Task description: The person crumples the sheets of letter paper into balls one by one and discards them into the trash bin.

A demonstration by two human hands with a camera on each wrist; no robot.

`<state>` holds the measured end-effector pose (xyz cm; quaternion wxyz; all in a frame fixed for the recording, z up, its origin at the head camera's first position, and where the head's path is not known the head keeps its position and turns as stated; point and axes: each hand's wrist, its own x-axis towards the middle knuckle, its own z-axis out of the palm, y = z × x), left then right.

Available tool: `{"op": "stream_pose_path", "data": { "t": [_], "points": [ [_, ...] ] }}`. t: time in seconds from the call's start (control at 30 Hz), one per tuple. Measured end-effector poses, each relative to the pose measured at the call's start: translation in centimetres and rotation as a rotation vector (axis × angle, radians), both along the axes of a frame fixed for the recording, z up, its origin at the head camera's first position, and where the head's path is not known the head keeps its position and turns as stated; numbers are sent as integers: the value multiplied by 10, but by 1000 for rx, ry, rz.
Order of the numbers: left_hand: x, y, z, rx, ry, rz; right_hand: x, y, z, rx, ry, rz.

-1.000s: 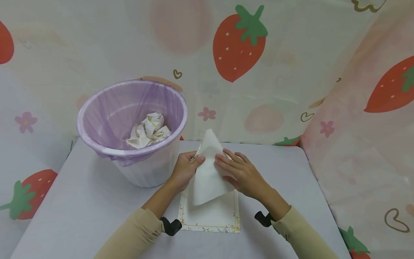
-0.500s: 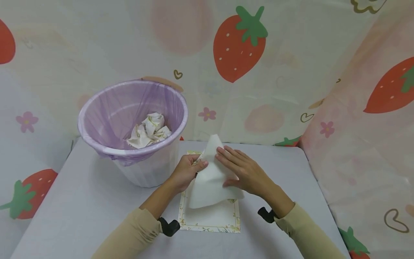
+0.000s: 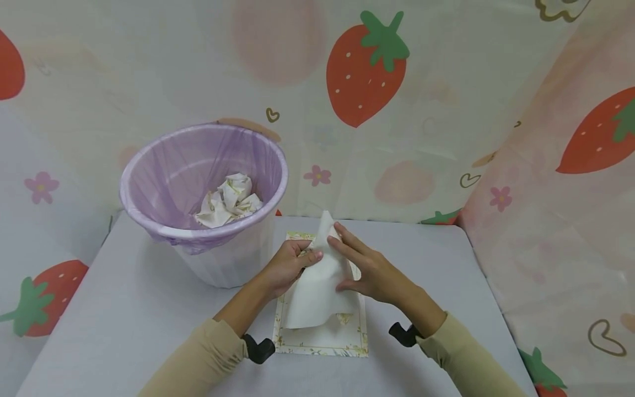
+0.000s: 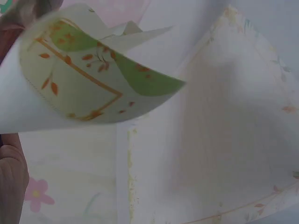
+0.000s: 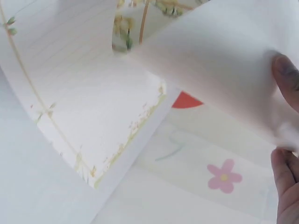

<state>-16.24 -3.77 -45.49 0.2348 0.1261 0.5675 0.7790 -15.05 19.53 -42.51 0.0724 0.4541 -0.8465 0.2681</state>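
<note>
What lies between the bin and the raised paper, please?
In the head view, the left hand lies there, pinching the raised paper; below that hand, table and an edge of the lower sheet show.

The head camera faces forward and down from above the table (image 3: 436, 253) at moderate range. Both wrist cameras view, close up, the held paper (image 3: 317, 292) and bordered sheet (image 3: 322, 339) beneath, shared by all three.

The light here is soft and rather dim, laying faint shadows on the pale surface (image 3: 436, 275). In the left wrist view, grey shade dulls the flat sheet (image 4: 215, 126) and the curled paper (image 4: 88, 79) blurs slightly; the right wrist view looks brighter, washed out.
</note>
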Motion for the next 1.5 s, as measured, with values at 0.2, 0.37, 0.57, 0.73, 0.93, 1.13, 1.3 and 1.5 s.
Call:
{"op": "stream_pose_path", "data": {
  "t": [0.2, 0.37, 0.57, 0.73, 0.93, 1.13, 1.3, 1.5],
  "points": [
    [1, 0, -1, -10, 25, -58, 2, -4, 1, -63, 10, -20],
    [0, 1, -3, -20, -9, -95, 3, -8, -1, -86, 67, -30],
    [0, 3, -3, -72, -50, -92, 5, -11, -5, -82, 129, -39],
    [1, -1, -3, -171, -27, -82, 5, -10, -6, -58, 167, -59],
    [2, -11, -2, -290, 43, -145, 3, -2, -9, 1, 225, -87],
    [6, -15, 4, -361, 153, -52, -2, 4, -12, 21, 274, -133],
    [10, -9, 13, -495, 411, -29, -5, 5, -11, 42, 299, -158],
    [19, 2, 21, -724, 698, 20, -5, 4, -13, 60, 308, -159]
  ]
}}
